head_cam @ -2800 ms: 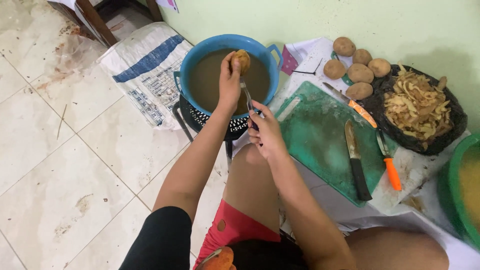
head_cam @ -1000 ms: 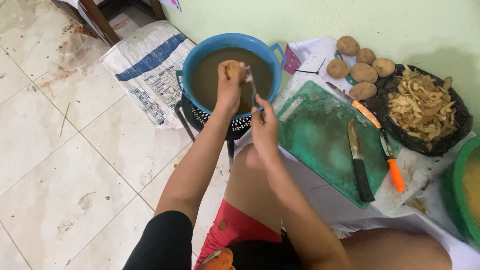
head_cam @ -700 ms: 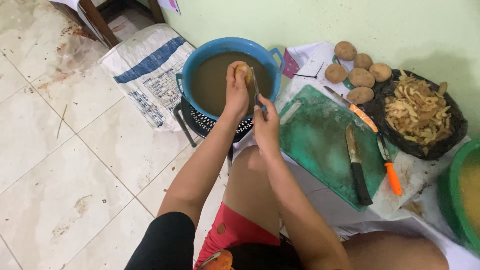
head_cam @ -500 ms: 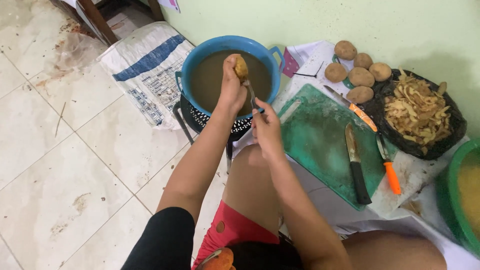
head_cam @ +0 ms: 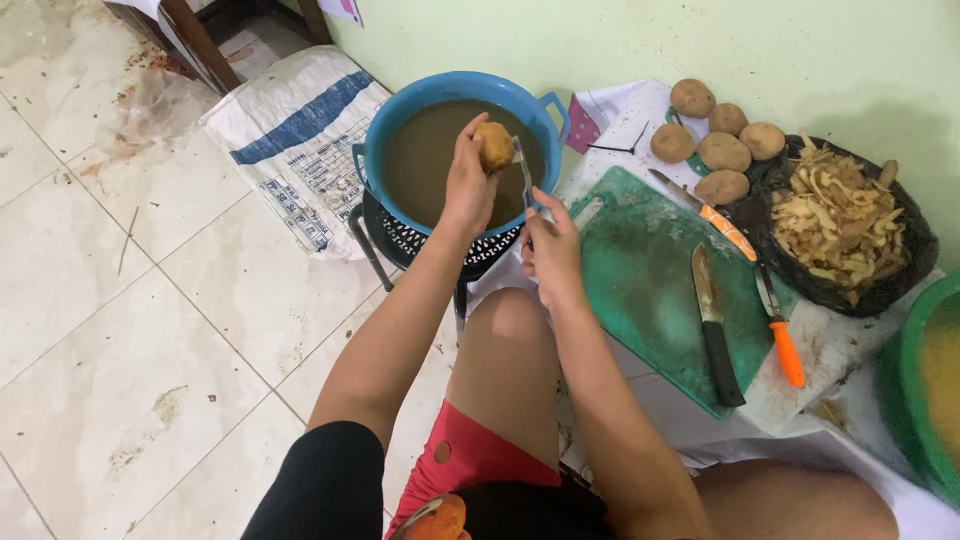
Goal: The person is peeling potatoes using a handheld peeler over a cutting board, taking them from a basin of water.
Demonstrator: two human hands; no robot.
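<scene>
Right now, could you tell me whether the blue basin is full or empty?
Nearly full: the blue basin holds murky brown water up to just below its rim. The left hand holds a potato over it.

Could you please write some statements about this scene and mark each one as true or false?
1. The left hand holds a potato above the blue basin of brown water. True.
2. The right hand holds the knife with the orange handle. False: it holds a thin metal peeler; the orange-handled knife lies by the green cutting board.
3. Five unpeeled potatoes lie near the wall. True.
4. The potato peels are piled on the cutting board. False: they lie on a black bag beside it.
5. A black-handled knife lies on the cutting board. True.
</scene>
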